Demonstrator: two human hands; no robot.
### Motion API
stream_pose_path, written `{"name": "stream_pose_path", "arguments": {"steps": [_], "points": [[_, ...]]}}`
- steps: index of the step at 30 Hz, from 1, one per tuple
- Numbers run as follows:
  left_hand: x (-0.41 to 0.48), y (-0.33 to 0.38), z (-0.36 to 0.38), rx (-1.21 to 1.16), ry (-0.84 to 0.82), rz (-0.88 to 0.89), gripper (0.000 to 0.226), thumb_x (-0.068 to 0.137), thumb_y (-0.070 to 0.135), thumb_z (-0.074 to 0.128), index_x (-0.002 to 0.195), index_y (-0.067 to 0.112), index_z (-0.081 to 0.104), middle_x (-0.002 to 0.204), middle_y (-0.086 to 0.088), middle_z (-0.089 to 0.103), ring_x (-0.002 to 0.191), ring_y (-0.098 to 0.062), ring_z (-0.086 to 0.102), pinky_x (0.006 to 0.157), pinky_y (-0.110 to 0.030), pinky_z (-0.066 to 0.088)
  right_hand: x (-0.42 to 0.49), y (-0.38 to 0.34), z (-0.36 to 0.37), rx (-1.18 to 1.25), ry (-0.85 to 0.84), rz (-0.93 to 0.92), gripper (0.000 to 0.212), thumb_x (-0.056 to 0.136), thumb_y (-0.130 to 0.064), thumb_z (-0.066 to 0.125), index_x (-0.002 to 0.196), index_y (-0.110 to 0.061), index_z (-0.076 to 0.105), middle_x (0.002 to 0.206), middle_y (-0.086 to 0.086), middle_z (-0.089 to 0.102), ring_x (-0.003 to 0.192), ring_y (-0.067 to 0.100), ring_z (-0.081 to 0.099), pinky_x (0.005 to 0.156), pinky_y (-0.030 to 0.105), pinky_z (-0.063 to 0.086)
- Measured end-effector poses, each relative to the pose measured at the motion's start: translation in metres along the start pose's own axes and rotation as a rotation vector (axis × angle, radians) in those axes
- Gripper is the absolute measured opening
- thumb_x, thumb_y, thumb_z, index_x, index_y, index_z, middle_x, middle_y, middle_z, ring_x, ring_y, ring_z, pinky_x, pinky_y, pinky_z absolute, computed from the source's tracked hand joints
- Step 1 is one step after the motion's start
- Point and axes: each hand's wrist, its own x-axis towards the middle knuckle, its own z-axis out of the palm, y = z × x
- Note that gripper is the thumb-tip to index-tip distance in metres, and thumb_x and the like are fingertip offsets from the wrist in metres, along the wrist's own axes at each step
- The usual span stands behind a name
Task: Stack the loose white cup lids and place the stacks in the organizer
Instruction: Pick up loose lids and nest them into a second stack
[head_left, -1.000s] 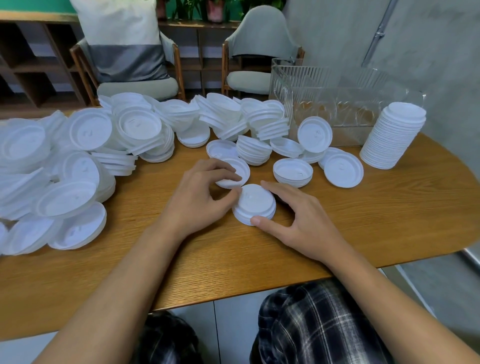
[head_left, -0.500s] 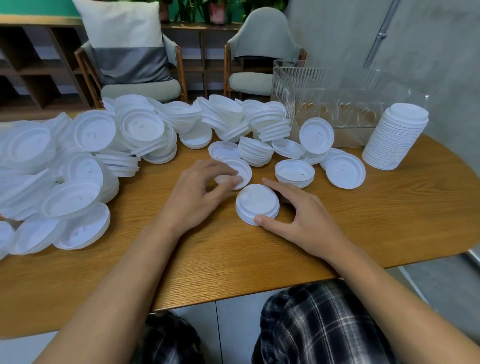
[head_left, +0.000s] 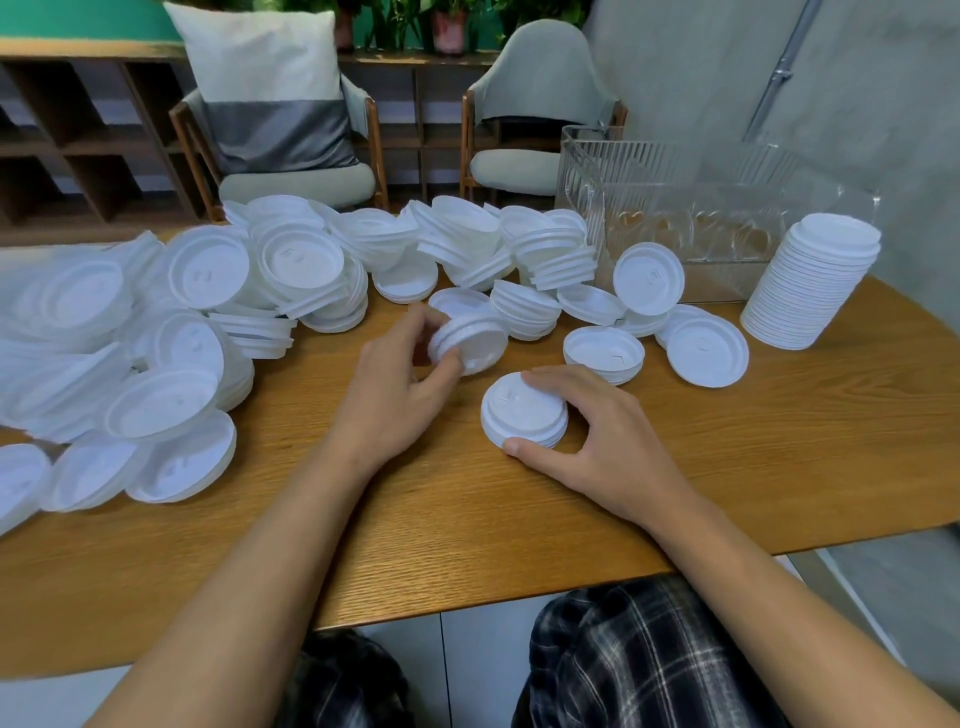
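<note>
My left hand (head_left: 395, 400) pinches a few tilted lids (head_left: 470, 340) at frame centre, my right hand (head_left: 613, 447) curls round a short stack (head_left: 522, 410) on the counter (head_left: 779, 441), with loose lids (head_left: 208, 270) heaped at left and the clear organizer (head_left: 701, 218) upper right beside a tall stack (head_left: 813, 280).

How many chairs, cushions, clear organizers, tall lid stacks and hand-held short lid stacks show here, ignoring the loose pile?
Grey padded wooden-framed chairs: 2
White-and-grey fabric cushion: 1
Clear ribbed plastic organizer: 1
Tall stack of white plastic cup lids: 1
Short white lid stacks in hand: 2 (lifted stack in left hand, table stack in right hand)
Total: 7
</note>
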Motion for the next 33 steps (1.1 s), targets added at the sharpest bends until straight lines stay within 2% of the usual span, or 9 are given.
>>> {"name": "stream_pose_path", "arguments": {"steps": [3, 7, 11, 14, 16, 21, 28, 30, 33], "points": [[0.003, 0.009, -0.003, -0.278, -0.015, -0.158, 0.020, 0.099, 0.005, 0.064, 0.117, 0.013, 0.068, 0.107, -0.002, 0.077, 0.095, -0.014, 0.073, 0.084, -0.030, 0.059, -0.001, -0.003, -0.002, 0.024, -0.001, 0.003, 0.075, 0.081, -0.053, 0.085, 0.146, -0.032, 0.054, 0.140, -0.021, 0.057, 0.131, -0.005, 0.050, 0.111, 0.028, 0.044], [0.001, 0.008, -0.001, -0.242, -0.145, -0.231, 0.024, 0.102, 0.013, 0.061, 0.113, 0.025, 0.079, 0.105, 0.004, 0.080, 0.089, -0.022, 0.074, 0.085, -0.037, 0.059, 0.000, -0.002, -0.002, 0.068, -0.018, 0.013, 0.095, 0.080, -0.053, 0.085, 0.159, -0.038, 0.034, 0.147, -0.020, 0.054, 0.137, -0.003, 0.048, 0.114, 0.037, 0.045], [-0.002, 0.000, 0.008, -0.130, -0.179, -0.201, 0.027, 0.101, 0.026, 0.068, 0.127, 0.027, 0.075, 0.102, 0.010, 0.079, 0.083, -0.019, 0.073, 0.086, -0.042, 0.060, 0.000, -0.003, -0.002, 0.083, -0.028, 0.011, 0.101, 0.081, -0.053, 0.085, 0.161, -0.043, 0.025, 0.149, -0.020, 0.052, 0.138, -0.006, 0.045, 0.116, 0.033, 0.043], [-0.006, 0.004, 0.014, -0.003, -0.173, -0.119, 0.024, 0.099, 0.031, 0.071, 0.123, 0.029, 0.076, 0.102, 0.016, 0.077, 0.096, -0.002, 0.070, 0.084, -0.020, 0.051, 0.000, -0.002, -0.001, 0.051, -0.019, -0.024, 0.093, 0.083, -0.055, 0.083, 0.160, -0.037, 0.035, 0.153, -0.021, 0.050, 0.140, -0.006, 0.043, 0.118, 0.031, 0.041], [-0.009, 0.010, 0.016, 0.036, -0.196, -0.074, 0.021, 0.100, 0.038, 0.069, 0.117, 0.029, 0.078, 0.104, 0.019, 0.077, 0.100, 0.003, 0.068, 0.085, -0.018, 0.049, 0.000, -0.002, 0.000, 0.026, -0.008, -0.031, 0.088, 0.083, -0.058, 0.081, 0.158, -0.033, 0.043, 0.151, -0.020, 0.052, 0.139, -0.007, 0.044, 0.117, 0.026, 0.039], [-0.011, 0.014, 0.016, 0.112, -0.236, -0.070, 0.067, 0.068, 0.073, 0.080, 0.124, 0.037, 0.073, 0.113, 0.019, 0.063, 0.100, 0.000, 0.062, 0.083, -0.013, 0.047, -0.001, -0.001, 0.000, 0.029, -0.007, -0.022, 0.089, 0.082, -0.057, 0.081, 0.158, -0.030, 0.044, 0.148, -0.019, 0.054, 0.136, -0.009, 0.044, 0.111, 0.010, 0.033], [-0.012, 0.018, 0.011, -0.082, -0.301, -0.049, 0.082, 0.072, 0.021, 0.095, 0.144, 0.030, 0.058, 0.123, 0.013, 0.073, 0.116, -0.002, 0.066, 0.099, -0.022, 0.054, 0.000, 0.001, -0.002, 0.104, -0.026, -0.011, 0.104, 0.075, -0.061, 0.084, 0.162, -0.033, 0.036, 0.155, -0.016, 0.051, 0.143, -0.003, 0.042, 0.119, 0.037, 0.041], [-0.011, 0.018, 0.009, -0.110, -0.324, -0.054, 0.086, 0.073, 0.015, 0.094, 0.146, 0.032, 0.054, 0.126, 0.011, 0.073, 0.117, -0.003, 0.068, 0.103, -0.022, 0.052, 0.000, 0.001, -0.002, 0.096, -0.025, -0.015, 0.103, 0.073, -0.062, 0.084, 0.160, -0.031, 0.039, 0.153, -0.015, 0.052, 0.142, -0.002, 0.043, 0.119, 0.035, 0.041], [-0.011, 0.018, 0.009, -0.138, -0.346, -0.057, 0.088, 0.072, 0.010, 0.093, 0.147, 0.033, 0.053, 0.130, 0.010, 0.072, 0.120, -0.001, 0.066, 0.108, -0.024, 0.050, 0.000, 0.001, -0.001, 0.064, -0.030, -0.013, 0.102, 0.070, -0.063, 0.084, 0.158, -0.026, 0.045, 0.154, -0.013, 0.052, 0.141, -0.006, 0.041, 0.117, 0.013, 0.031]]}}
